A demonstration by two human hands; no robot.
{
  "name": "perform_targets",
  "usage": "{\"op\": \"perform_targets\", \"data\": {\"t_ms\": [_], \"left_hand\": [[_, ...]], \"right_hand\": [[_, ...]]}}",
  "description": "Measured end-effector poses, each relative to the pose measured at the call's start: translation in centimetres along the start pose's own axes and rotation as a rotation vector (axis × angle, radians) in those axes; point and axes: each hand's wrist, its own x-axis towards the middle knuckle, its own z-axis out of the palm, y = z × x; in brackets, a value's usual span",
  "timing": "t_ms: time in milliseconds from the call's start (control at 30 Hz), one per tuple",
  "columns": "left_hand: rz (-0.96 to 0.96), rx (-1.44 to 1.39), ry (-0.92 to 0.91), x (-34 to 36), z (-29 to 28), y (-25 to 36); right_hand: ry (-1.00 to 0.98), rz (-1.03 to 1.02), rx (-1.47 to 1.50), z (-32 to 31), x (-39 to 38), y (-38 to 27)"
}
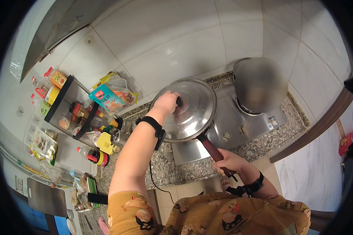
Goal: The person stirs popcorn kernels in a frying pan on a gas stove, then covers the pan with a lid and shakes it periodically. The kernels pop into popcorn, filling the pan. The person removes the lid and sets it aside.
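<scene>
A round, shiny metal lid (194,103) covers a pan on the left side of the steel gas stove (243,131). My left hand (167,102) is closed around the dark knob (179,102) at the middle of the lid. The pan's long, dark reddish-brown handle (212,151) points toward me and to the right. Around its end my right hand (230,161) is wrapped. Under the lid the inside of the pan is hidden.
At the back right of the stove stands a metal pot (247,106), partly blurred. A black-framed rack (59,100) with bottles and jars is on the left, beside a blue food packet (108,98). A soy-sauce-like bottle (98,157) stands on the granite counter (164,168).
</scene>
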Motion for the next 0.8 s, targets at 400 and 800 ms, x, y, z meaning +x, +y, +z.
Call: {"op": "perform_targets", "data": {"t_ms": [400,800], "left_hand": [[0.065,0.041,0.033,-0.7,-0.7,-0.3],[0.085,0.208,0.029,0.8,-1.1,-0.2]], "right_hand": [[0.008,-0.008,-0.040,0.4,-0.3,-0.7],[0.031,-0.059,-0.070,0.3,-0.1,-0.9]]}}
